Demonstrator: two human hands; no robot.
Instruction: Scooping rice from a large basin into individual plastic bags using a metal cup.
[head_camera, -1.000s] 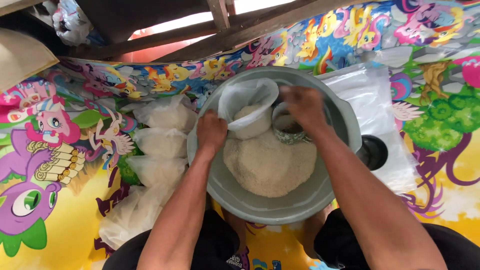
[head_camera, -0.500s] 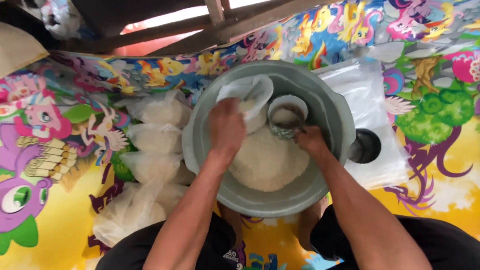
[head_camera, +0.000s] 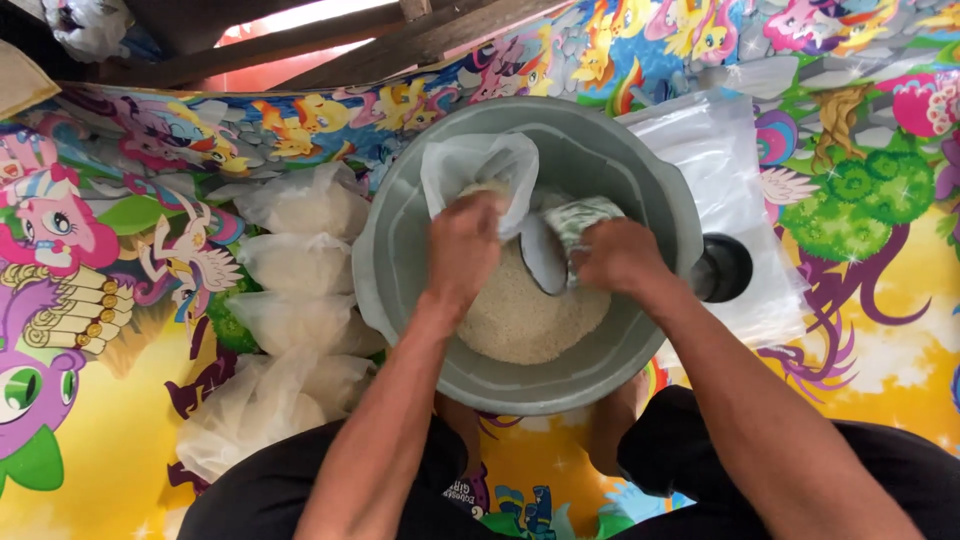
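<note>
Both forearms reach forward and down from the bottom edge of the view into a large round grey plastic basin (head_camera: 400, 250) that sits on a bright cartoon-printed floor mat (head_camera: 880, 330). The left hand (head_camera: 463, 245) is bent at the wrist, its fingers closed on the rim of a thin clear plastic bag (head_camera: 480, 165), holding the bag's mouth open against the far wall of the basin. The right hand (head_camera: 620, 258) comes in from the right, wrapped around a small patterned metal can (head_camera: 575, 225), which is tipped on its side with its open end turned toward the bag. Both hands hover over a heap of white rice (head_camera: 525, 320) that fills the bottom of the basin; the two hands are close but not touching.

Left of the basin lie several filled clear plastic bags of rice (head_camera: 300, 265), stacked in a loose column, the lowest partly cut off by the left arm. To the right a flat stack of empty clear plastic bags (head_camera: 720, 160) lies on the mat, with a small round black object (head_camera: 728, 268) on it, partly hidden by the basin's rim. The fingertips of both hands are hidden, so how much rice the can or the held bag contains cannot be made out. The person's dark-clothed knees (head_camera: 700, 450) close off the bottom edge.
</note>
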